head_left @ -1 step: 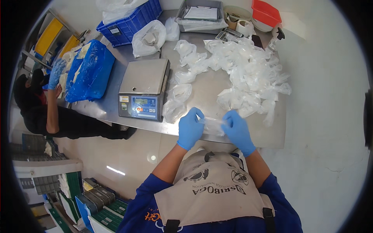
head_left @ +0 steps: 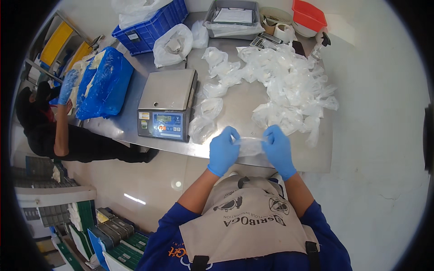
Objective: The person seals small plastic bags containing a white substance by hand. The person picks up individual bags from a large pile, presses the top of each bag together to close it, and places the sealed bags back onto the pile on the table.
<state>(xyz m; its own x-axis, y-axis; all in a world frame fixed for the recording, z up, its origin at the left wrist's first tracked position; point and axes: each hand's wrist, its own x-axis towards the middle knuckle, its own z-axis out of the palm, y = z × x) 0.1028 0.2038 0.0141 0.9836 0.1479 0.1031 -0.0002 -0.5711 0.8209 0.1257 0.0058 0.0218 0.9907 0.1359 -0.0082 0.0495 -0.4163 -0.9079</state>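
In blue gloves, my left hand [head_left: 224, 151] and my right hand [head_left: 279, 152] pinch the two ends of a clear plastic bag [head_left: 251, 147]. It is stretched level between them, just above the table's front edge. Past my hands, a large heap of clear bags with white contents [head_left: 291, 86] spreads over the right side of the steel table [head_left: 242, 106]. More such bags [head_left: 210, 110] form a line near the middle, beside a digital scale [head_left: 166, 90] whose steel plate has nothing on it.
A blue plastic-lined tub [head_left: 106, 83] stands far left, with a co-worker's gloved hand [head_left: 68, 86] near it. At the back are a blue crate [head_left: 153, 27], a white open bag [head_left: 174, 45], a grey bin [head_left: 233, 31], a calculator [head_left: 264, 40] and a red basket [head_left: 309, 13].
Both my hands have shifted slightly right, and the clear plastic bag between them shows a little more plainly. The co-worker's gloved hand has turned slightly.
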